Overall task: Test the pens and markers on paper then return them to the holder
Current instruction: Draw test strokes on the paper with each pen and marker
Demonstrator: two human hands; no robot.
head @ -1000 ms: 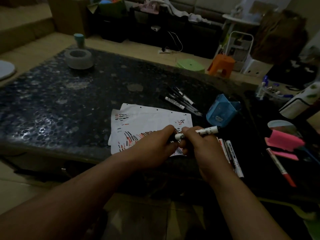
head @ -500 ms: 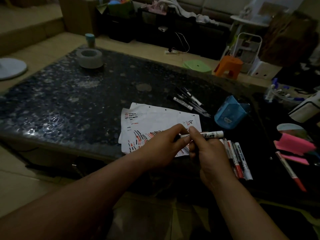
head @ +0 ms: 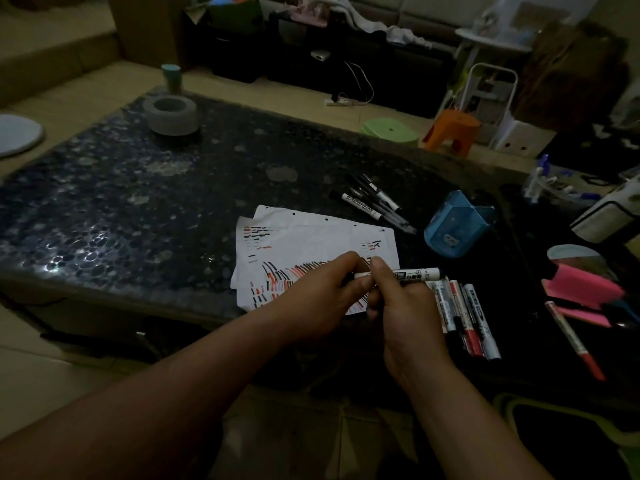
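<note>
My right hand [head: 403,306] holds a white marker [head: 415,274] level above the near table edge, its barrel pointing right. My left hand [head: 322,292] pinches the marker's left end, where the cap sits; that end is hidden by my fingers. White paper sheets [head: 311,244] with black and red test strokes lie just beyond my hands. The blue pen holder [head: 453,226] lies tipped on the table to the right of the paper. Several markers [head: 464,317] lie side by side right of my right hand. Several black pens [head: 375,204] lie behind the paper.
A grey tape roll [head: 171,114] sits at the far left of the dark pebbled table [head: 121,202]. Pink sticky notes [head: 581,289] and a red-tipped pen [head: 575,341] lie at the right. A white box [head: 609,213] stands far right. Orange stool [head: 453,131] and green lid [head: 391,129] are on the floor beyond.
The marker has levelled out from a slight upward tilt, and both hands stay joined on it. The view has shifted a little to the left.
</note>
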